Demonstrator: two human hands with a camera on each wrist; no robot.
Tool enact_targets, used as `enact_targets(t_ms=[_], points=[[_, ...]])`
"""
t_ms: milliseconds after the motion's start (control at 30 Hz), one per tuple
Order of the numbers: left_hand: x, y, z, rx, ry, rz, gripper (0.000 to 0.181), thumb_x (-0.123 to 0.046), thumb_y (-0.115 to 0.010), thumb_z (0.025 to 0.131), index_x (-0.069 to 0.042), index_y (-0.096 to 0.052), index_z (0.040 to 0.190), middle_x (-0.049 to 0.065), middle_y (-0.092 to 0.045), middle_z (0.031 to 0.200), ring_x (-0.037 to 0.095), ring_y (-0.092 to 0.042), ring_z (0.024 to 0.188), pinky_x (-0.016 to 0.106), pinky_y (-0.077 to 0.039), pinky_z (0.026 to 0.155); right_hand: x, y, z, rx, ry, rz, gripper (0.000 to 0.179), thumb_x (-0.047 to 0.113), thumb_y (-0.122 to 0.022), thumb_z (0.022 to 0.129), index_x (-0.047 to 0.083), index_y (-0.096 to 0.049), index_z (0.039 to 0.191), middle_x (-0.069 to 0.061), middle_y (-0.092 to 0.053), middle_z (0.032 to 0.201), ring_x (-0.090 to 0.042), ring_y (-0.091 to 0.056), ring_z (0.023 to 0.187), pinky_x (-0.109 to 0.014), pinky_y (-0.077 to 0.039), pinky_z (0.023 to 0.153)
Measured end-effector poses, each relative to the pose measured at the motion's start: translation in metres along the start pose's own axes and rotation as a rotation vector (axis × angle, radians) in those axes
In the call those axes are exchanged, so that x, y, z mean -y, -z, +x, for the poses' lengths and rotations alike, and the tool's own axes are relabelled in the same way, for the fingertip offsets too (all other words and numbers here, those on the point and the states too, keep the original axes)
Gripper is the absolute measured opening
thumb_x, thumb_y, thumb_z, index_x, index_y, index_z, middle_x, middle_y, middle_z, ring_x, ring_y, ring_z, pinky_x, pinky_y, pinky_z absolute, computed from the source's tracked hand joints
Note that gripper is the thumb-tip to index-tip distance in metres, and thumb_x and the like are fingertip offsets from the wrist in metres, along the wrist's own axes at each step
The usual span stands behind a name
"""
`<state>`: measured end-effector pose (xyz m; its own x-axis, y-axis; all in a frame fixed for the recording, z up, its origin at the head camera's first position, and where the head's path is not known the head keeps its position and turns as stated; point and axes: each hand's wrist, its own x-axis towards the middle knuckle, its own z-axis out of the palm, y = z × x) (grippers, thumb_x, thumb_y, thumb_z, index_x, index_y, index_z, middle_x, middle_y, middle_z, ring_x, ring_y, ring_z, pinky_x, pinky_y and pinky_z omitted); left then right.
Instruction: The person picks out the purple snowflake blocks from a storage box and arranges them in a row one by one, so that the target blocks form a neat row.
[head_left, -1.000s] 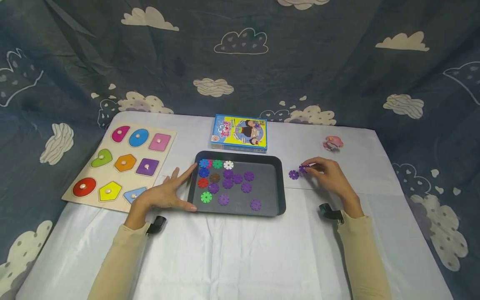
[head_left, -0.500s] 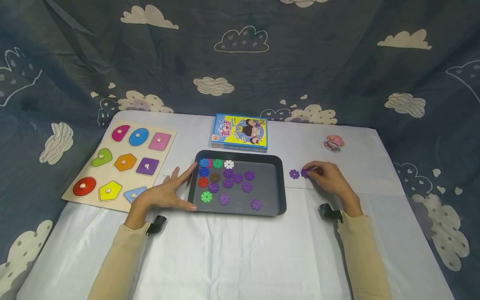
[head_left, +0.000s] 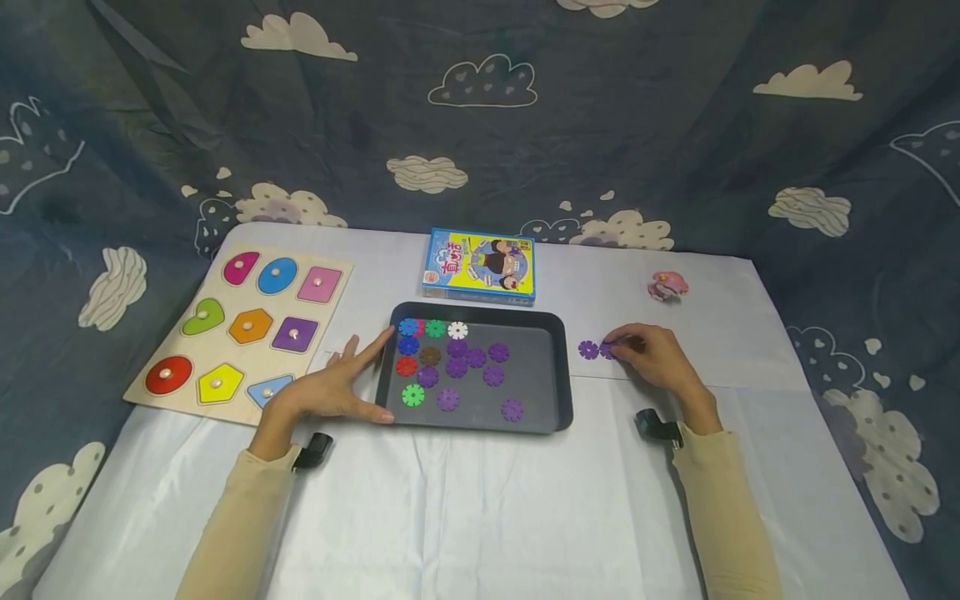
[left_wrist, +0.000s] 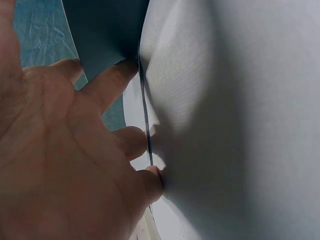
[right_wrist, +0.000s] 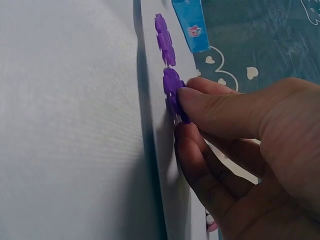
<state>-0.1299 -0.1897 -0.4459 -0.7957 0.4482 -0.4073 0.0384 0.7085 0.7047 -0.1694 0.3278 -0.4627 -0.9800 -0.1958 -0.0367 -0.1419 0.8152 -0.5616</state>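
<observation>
My right hand (head_left: pixel 651 353) pinches a purple snowflake disc (right_wrist: pixel 172 90) between thumb and fingers, low over the white cloth. A second purple snowflake disc (head_left: pixel 588 350) lies just left of it, close to the held one. My left hand (head_left: pixel 330 387) is spread at the left side of a dark grey tray (head_left: pixel 536 375), thumb and a fingertip against its rim. Several purple discs (head_left: pixel 457 367) lie scattered in the tray. Blue (head_left: pixel 408 346), red (head_left: pixel 406 366), brown, green and white discs are grouped toward its left side.
Behind the tray lies a blue and yellow box (head_left: pixel 480 267). A wooden shape puzzle board (head_left: pixel 247 333) with coloured knobbed pieces is at the left. At the back right sits a small pink object (head_left: pixel 667 286), its kind unclear. A cloud-patterned curtain (head_left: pixel 480 133) hangs behind the table.
My right hand has shifted slightly nearer to me, and the purple disc in it has come down level beside the other one. My left hand and the tray stay put.
</observation>
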Motion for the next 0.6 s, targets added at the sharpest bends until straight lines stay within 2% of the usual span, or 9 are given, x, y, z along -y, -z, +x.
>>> enact_targets(t_ms=[600], points=[[-0.0005, -0.0001, -0.0004, 0.007, 0.013, 0.000, 0.127, -0.054, -0.087, 0.070, -0.049, 0.006, 0.157, 0.027, 0.016, 0.164, 0.065, 0.011, 0.144, 0.084, -0.002, 0.107, 0.0016, -0.0018, -0.0004, -0.008, -0.004, -0.008, 0.021, -0.001, -0.066, 0.093, 0.002, -0.072, 0.113, -0.022, -0.070, 0.114, -0.039, -0.065, 0.105, -0.057, -0.052, 0.097]])
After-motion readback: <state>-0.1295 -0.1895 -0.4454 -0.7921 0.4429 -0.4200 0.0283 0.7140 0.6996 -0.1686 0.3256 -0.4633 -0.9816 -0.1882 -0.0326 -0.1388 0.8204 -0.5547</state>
